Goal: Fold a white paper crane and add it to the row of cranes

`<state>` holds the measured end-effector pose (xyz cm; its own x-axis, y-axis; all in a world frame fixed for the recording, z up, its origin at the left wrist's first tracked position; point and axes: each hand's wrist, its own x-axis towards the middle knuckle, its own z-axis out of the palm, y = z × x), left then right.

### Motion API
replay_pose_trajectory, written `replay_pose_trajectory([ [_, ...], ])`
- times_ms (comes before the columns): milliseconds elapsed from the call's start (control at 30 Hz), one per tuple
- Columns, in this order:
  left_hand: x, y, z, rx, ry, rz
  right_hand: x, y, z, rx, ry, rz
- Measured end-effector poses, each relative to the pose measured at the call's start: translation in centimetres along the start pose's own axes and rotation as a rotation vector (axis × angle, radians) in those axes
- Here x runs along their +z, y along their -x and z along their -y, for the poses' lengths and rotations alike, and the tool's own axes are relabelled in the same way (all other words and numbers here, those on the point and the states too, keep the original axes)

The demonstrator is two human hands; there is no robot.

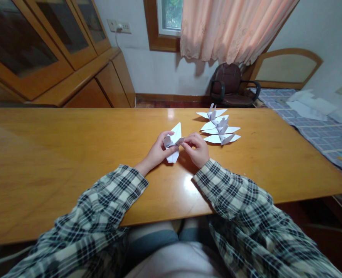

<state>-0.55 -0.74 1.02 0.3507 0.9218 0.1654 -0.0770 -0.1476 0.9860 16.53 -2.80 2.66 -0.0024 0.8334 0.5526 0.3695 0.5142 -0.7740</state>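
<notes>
Peach curtain point(231, 27) hanging half across a small window point(171, 15), a wooden cabinet point(58, 50) along the wall on my left, a dark chair point(231, 85) and a bed point(318, 127) under a checked cover on my right: that is the room I am looking into from the head camera. A long orange-brown counter point(72, 162) is running across the view.

At its middle, I am watching both hands working one piece of folded paper point(175, 135). My left hand point(156, 151) is gripping the white paper from its left side, thumb on top and fingers curled beneath. My right hand point(197, 148) is pinching a small flap at the paper's right side between thumb and forefinger. The paper is sitting directly between the two hands, touching both, with its long point aiming away from me and its lower end resting on or just over the counter; I cannot tell which. Judging by the grip, the left hand is steadying the body so that the right can work the small flap cleanly.

Three finished paper birds point(220, 129) are lying in a close row just beyond the right hand, overlapping one another, apparently set aside within easy reach but apart from the working spot. Plaid sleeves point(231, 193) are resting on the near edge.
</notes>
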Motion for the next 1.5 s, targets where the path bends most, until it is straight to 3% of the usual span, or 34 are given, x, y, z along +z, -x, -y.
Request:
replay_pose_trajectory([
  [267,0.3,0.1,-0.5,-0.043,0.041,-0.049,0.1,0.4,0.2,0.054,-0.056,0.102],
  [467,0.4,0.0,-0.2,-0.054,0.138,-0.075,0.2,0.5,0.2,0.048,-0.099,0.098],
  [867,0.2,-0.1,0.0,0.008,0.193,-0.108,0.8,0.4,-0.4,0.233,-0.369,0.094],
  [1000,0.1,0.1,-0.2,0.008,0.093,-0.076,0.6,0.0,-0.5,0.284,-0.425,0.127],
  [1100,-0.1,0.3,-0.2,0.025,0.026,-0.023,0.5,-0.3,-0.5,0.427,-0.509,0.136],
  [1200,-0.1,0.6,-0.4,0.021,0.013,0.064,0.5,-0.4,-0.5,0.574,-0.527,0.258],
  [1333,0.0,0.7,-0.9,-0.019,0.039,0.163,0.7,-0.1,-0.7,0.643,-0.529,0.436],
  [1400,0.1,0.5,-0.9,-0.023,0.055,0.18,0.8,0.0,-0.8,0.64,-0.543,0.437],
  [1500,0.2,0.1,-0.5,-0.033,0.112,0.15,0.9,0.1,-0.8,0.598,-0.541,0.332],
])
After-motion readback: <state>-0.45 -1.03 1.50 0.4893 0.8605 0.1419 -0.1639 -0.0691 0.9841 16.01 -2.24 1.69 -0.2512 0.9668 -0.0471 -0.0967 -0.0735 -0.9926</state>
